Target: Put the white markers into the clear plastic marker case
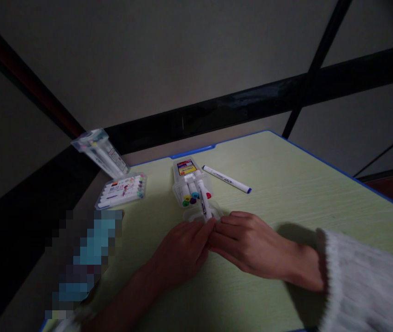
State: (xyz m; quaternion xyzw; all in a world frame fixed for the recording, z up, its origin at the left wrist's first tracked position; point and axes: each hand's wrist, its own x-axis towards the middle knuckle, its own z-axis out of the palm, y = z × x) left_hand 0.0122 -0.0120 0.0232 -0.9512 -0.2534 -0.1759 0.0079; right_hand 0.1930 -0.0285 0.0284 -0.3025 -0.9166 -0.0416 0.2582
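Note:
A white marker (202,197) stands tilted in front of me, its lower end at the meeting fingertips of both hands. My left hand (186,245) is closed, with the thumb and forefinger at that end. From the other side, the bent fingers of my right hand (246,240) press in against it; the exact grip is hidden. Just beyond lies a clear plastic marker case (176,177) with a yellow and red label. Several markers with coloured ends, green, yellow, purple, blue and red, show in it. Its clear flap (190,213) reaches toward my hands.
A white marker with blue ends (226,179) lies right of the case. To the left are a flat marker pack (122,190) and an upright clear box of markers (101,154). A blurred blue item (94,253) lies along the table's left edge. Dark-banded panels rise behind.

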